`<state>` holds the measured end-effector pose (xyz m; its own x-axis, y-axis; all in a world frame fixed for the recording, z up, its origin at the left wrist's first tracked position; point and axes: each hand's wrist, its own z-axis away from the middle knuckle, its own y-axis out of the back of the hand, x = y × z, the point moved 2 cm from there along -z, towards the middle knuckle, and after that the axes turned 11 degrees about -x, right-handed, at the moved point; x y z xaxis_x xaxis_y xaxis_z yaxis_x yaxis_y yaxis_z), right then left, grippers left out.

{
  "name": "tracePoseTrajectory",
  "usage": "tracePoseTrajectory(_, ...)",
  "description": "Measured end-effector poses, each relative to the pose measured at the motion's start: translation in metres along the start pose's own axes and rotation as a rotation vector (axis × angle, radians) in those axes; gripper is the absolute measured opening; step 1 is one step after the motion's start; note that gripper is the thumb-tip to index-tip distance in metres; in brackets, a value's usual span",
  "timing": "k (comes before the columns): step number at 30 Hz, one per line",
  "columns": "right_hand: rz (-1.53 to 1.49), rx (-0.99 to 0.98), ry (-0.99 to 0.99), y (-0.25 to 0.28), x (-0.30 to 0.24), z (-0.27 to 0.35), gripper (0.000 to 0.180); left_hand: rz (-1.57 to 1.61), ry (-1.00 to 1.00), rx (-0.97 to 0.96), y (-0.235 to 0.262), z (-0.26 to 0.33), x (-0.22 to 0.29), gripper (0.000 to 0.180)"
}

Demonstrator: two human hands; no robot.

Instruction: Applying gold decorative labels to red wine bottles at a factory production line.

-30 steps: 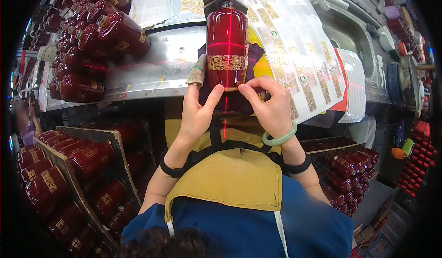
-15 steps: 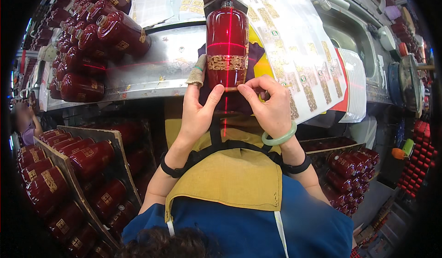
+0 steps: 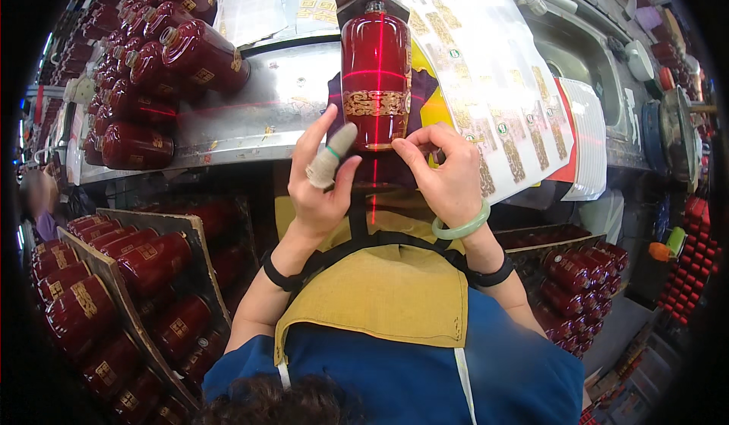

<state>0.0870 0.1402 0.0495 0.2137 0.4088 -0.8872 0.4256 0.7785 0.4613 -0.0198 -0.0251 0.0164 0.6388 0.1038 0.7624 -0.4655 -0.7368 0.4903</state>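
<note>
We were aligning a gold label band (image 3: 373, 103) on the red bottle (image 3: 375, 72), which lay on a purple cloth (image 3: 422, 91) under a red laser cross. Our left hand (image 3: 323, 182) hung open-fingered below its base, while our right hand (image 3: 448, 171) pinched thumb to forefinger at the lower right edge. Pressing the band down flat likely came next.

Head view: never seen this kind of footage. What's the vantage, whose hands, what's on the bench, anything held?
It is one picture from a fisheye camera worn on a person's head, looking down, so straight edges bend near the rim. No robot: the two forearms coming up from below are the wearer's own.

A dark red bottle with a gold patterned band lies on a metal bench, crossed by red laser lines. The left hand, one finger in a cloth sleeve, is lifted just short of the bottle's near end. The right hand, with a pale green bangle at its wrist, has its fingertips at that end. Neither grips the bottle.

More red bottles are piled at left; sheets of gold labels lie at right.
</note>
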Motion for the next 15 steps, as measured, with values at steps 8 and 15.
tracePoseTrajectory(8, -0.005, -0.002, 0.002, -0.002, 0.0, 0.001, 0.018, -0.338, -0.38, -0.023, -0.017, 0.002, -0.002, 0.05)
tracePoseTrajectory(15, 0.005, 0.002, -0.009, -0.001, -0.002, 0.0, 0.019, -0.439, -0.345, -0.034, -0.017, -0.002, 0.003, 0.028)
